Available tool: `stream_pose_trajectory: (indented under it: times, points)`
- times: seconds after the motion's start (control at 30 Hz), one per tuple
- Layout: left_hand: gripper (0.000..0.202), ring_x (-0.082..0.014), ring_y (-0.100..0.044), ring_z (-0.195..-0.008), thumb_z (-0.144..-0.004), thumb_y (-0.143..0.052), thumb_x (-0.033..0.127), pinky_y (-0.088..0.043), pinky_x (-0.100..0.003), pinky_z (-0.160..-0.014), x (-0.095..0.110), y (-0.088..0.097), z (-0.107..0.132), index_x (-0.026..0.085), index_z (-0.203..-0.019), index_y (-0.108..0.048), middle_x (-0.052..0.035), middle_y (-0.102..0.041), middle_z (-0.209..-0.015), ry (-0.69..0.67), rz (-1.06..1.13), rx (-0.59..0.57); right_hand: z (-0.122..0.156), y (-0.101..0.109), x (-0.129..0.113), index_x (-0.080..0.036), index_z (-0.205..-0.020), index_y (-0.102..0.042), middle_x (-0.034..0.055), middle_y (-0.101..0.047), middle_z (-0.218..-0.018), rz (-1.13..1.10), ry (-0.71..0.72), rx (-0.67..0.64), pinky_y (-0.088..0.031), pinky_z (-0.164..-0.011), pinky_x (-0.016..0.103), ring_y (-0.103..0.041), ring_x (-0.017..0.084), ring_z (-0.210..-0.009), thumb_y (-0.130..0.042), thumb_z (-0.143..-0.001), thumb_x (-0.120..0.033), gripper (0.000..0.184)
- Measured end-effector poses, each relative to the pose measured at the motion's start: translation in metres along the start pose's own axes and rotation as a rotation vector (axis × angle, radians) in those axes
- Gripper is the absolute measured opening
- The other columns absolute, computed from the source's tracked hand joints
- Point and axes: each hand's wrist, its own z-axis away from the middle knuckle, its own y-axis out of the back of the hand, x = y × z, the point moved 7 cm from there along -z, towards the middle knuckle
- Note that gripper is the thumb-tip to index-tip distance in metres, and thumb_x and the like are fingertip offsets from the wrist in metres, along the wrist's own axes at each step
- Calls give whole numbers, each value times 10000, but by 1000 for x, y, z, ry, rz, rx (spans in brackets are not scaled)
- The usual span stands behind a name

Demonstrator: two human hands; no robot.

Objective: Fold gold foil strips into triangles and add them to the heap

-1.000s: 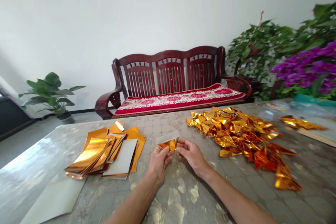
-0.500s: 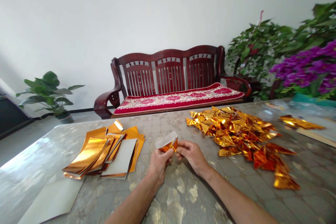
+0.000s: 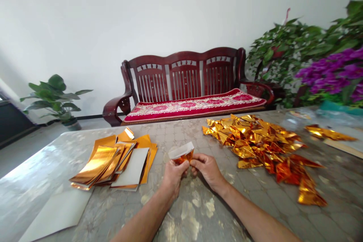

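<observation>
The person's left hand (image 3: 172, 177) and right hand (image 3: 207, 170) meet just above the middle of the table, both pinching a small folded foil piece (image 3: 181, 153), which shows a white paper-like backing along its top and crumpled gold-orange foil below. The left thumb and curled fingers close around its lower left side, while the right thumb and forefinger press in at its right edge; the exact finger placement behind the piece is hidden. Neither hand is spread. To the left of the hands lies a loose stack of rectangular gold foil sheets (image 3: 113, 162), some turned white side up, and a single white-backed sheet (image 3: 56, 211) lies nearer the table's left corner. To the right, just beside the right hand, spreads a heap of folded gold foil triangles (image 3: 249, 143), with a smaller row of gold foil triangles (image 3: 329, 133) farther right on a pale board (image 3: 340, 145). The table (image 3: 326, 211) has a glossy, marbled, tile-patterned top. Beyond it stand a dark red wooden bench (image 3: 184, 75) with a red floral cushion (image 3: 193, 106), a potted green plant (image 3: 53, 98), and purple flowers (image 3: 331, 72) among green foliage (image 3: 283, 49).
</observation>
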Motion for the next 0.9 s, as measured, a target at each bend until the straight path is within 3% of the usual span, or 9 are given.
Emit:
stream_pose_trajectory:
  times: [0.33,0.5,0.67,0.9]
  points:
    - [331,-57,-428,-483,-578,-839,340,-350,-188,-477,7,-1,3,92,-744,-696,14,-567,-572,-3,-16,-11,4,-2,-5,-159,-702,-641,-31,-607,-528,33,23,2,-422,-469,222,-522,100,-455,-790,-676,-526,397]
    - [350,-59,-451,-483,-569,-854,358,-351,-184,-471,7,-3,3,78,-725,-713,-17,-606,-591,56,-30,-89,4,-3,-4,-163,-701,-621,-36,-605,-532,39,15,-18,-402,-467,217,-519,97,-453,-792,-677,-510,388]
    - [420,-73,-518,-535,-543,-882,349,-408,-183,-506,9,-3,4,92,-848,-751,-44,-679,-705,75,-16,-110,3,-2,0,-168,-705,-607,-44,-595,-530,23,1,-26,-389,-460,214,-501,93,-450,-799,-669,-490,377]
    - [455,-72,-532,-561,-485,-913,323,-432,-172,-516,18,-6,9,95,-847,-759,-36,-683,-713,128,-6,-131,3,-2,-2,-172,-693,-600,-44,-588,-542,21,-2,-45,-387,-462,215,-487,89,-460,-794,-672,-473,359]
